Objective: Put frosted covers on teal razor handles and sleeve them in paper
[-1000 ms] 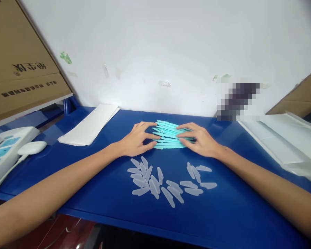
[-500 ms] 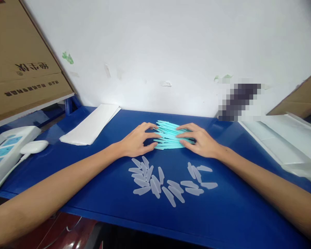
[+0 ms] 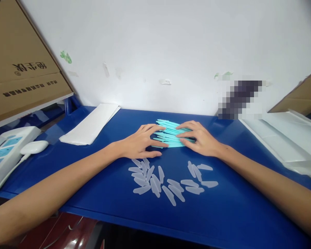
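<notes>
A fanned pile of thin turquoise plastic sticks lies on the blue table near the wall. My left hand rests flat on the pile's left end, fingers stretched out over the sticks. My right hand lies on the right end, fingers spread and pressing the sticks down. Closer to me, several translucent white plastic caps are scattered on the table in front of both hands.
A folded white sheet lies at the back left. A white power strip and a white mouse-shaped plug sit at the left edge. Cardboard boxes stand left and right. White bags are stacked at the right.
My left hand has slid right and further onto the turquoise sticks, its fingers now lying flatter. The right hand has hardly moved.
</notes>
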The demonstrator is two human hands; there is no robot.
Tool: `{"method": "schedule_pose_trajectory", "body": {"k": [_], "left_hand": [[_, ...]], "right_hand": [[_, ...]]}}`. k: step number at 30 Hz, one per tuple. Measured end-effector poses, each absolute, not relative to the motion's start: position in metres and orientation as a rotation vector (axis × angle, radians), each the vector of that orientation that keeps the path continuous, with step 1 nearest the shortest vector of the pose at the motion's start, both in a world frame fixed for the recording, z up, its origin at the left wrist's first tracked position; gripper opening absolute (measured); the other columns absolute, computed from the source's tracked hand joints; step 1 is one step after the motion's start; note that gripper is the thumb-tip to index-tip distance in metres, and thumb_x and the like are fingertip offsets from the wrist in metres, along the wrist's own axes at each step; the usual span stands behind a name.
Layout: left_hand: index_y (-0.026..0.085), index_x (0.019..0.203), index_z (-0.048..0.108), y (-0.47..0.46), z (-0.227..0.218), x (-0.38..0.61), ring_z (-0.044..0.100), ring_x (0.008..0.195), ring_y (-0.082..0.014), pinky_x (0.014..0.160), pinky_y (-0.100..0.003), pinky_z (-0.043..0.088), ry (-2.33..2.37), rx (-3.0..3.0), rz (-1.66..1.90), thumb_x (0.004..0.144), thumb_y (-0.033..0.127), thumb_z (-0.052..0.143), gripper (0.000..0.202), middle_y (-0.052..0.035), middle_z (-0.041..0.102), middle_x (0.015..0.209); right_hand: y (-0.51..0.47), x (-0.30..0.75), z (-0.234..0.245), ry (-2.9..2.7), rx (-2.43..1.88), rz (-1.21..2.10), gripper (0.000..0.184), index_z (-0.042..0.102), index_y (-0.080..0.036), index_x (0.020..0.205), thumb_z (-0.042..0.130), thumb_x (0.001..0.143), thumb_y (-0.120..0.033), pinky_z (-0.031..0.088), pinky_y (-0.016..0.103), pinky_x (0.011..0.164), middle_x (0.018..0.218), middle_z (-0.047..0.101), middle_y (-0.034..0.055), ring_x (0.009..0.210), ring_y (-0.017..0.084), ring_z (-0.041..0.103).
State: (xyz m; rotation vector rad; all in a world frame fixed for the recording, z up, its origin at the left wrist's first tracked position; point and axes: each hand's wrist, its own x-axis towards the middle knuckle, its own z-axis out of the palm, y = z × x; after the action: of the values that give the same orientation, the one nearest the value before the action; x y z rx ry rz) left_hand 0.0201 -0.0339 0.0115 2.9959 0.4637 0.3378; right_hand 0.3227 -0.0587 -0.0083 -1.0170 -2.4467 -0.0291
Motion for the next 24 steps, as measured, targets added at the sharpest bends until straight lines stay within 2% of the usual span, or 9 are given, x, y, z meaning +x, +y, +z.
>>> {"method": "schedule_pose_trajectory", "body": {"k": [4,8,13,16,19,24], "left_hand": [[0.036,0.136,0.065,-0.035,0.012,0.018,0.032,0.144,-0.0382,0.113,-0.062,0.032,0.502,2.935,0.376,0.102,0.048,0.052,0.038,-0.0104,0.037,0.159],[0.033,0.134,0.066,-0.034,0.010,0.017,0.036,0.143,-0.0343,0.114,-0.058,0.033,0.498,2.890,0.449,0.103,0.047,0.050,0.037,-0.0103,0.041,0.156],[0.025,0.145,0.048,-0.031,0.005,0.017,0.042,0.138,-0.0297,0.114,-0.051,0.036,0.657,2.731,0.631,0.105,0.043,0.046,0.044,-0.0117,0.049,0.148],[0.021,0.138,0.046,-0.029,0.003,0.017,0.047,0.134,-0.0302,0.111,-0.052,0.039,0.807,2.654,0.646,0.106,0.045,0.042,0.041,-0.0140,0.051,0.145],[0.021,0.126,0.046,-0.028,0.001,0.018,0.049,0.131,-0.0322,0.106,-0.055,0.041,0.877,2.645,0.594,0.105,0.050,0.042,0.036,-0.0158,0.050,0.145],[0.022,0.105,0.039,-0.029,0.000,0.018,0.049,0.130,-0.0321,0.100,-0.054,0.044,0.913,2.591,0.610,0.104,0.051,0.041,0.028,-0.0187,0.050,0.141]], "right_hand": [[-0.059,0.322,-0.007,-2.442,-1.006,-0.018,0.028,0.081,-0.023,0.102,0.055,0.098,-0.032,0.045,0.054,0.097,0.125,0.070,0.0097,0.119,0.031,0.058],[-0.060,0.322,-0.006,-2.447,-0.988,0.011,0.030,0.080,-0.025,0.101,0.052,0.100,-0.035,0.044,0.054,0.097,0.124,0.071,0.0084,0.119,0.031,0.058],[-0.059,0.325,-0.007,-2.323,-1.027,0.102,0.038,0.072,-0.025,0.125,0.046,0.103,-0.041,0.043,0.053,0.103,0.129,0.068,0.0093,0.122,0.028,0.057],[-0.058,0.326,-0.008,-2.358,-1.060,0.092,0.039,0.071,-0.025,0.124,0.044,0.103,-0.044,0.041,0.054,0.105,0.133,0.065,0.0099,0.125,0.029,0.056],[-0.059,0.326,-0.008,-2.392,-1.103,0.082,0.040,0.072,-0.025,0.123,0.044,0.103,-0.046,0.040,0.055,0.106,0.136,0.063,0.0107,0.127,0.031,0.054],[-0.060,0.325,-0.007,-2.424,-1.135,0.079,0.042,0.072,-0.026,0.123,0.043,0.103,-0.048,0.040,0.057,0.105,0.139,0.061,0.0107,0.129,0.032,0.052]]}}
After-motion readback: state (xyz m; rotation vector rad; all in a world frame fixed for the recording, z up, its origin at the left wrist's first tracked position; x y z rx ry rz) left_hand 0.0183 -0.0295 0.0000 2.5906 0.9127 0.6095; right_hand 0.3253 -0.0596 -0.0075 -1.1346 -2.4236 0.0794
